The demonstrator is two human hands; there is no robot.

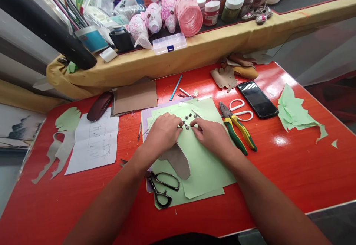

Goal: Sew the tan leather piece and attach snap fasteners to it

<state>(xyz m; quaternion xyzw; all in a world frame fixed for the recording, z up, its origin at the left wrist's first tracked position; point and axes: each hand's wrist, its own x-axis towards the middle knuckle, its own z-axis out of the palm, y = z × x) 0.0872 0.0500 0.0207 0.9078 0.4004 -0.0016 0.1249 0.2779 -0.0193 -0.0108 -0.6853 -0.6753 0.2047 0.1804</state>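
Several small dark round metal pieces [187,127], looking like snap fasteners, lie on pale green paper [205,170] between my hands. My left hand [164,130] rests at their left, fingers curled and thumb close to the index finger. A small dark bit shows at its fingertips, too small to name. On their right, my right hand [210,133] is curled, its thumb and fingertips drawn together near the pieces; what they hold, if anything, is hidden. A grey leather piece [179,163] lies partly under my left hand. Black-handled scissors [162,187] lie close to my left forearm.
Pliers [237,128], white-handled scissors [241,110] and a phone [258,99] lie to the right. Crumpled green paper [296,109] is farther right. On the left are a sketched sheet [93,141], a dark case [100,105] and brown sheets [135,97]. A crowded shelf [167,61] borders the red table.
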